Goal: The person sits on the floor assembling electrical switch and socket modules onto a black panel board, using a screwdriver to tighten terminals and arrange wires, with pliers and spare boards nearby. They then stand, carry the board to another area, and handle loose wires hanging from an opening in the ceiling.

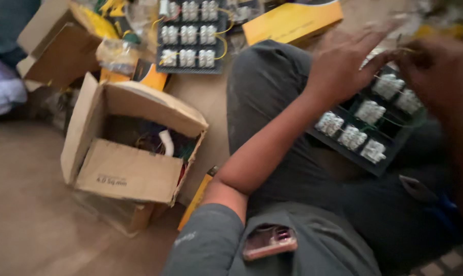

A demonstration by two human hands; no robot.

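On the tan floor (pixel 32 204) beside an open cardboard box (pixel 129 153), both hands' grips blur, unreadable.

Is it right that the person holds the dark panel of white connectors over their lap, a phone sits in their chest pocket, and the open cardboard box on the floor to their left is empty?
Not quite. The head view shows the cardboard box is not empty: wires and other small parts lie inside it. The rest holds: the left hand and right hand are on the dark panel of white connectors over the lap, and a phone sits in the chest pocket.

open cardboard box (pixel 126 171), yellow box (pixel 292 21), phone (pixel 270 241)
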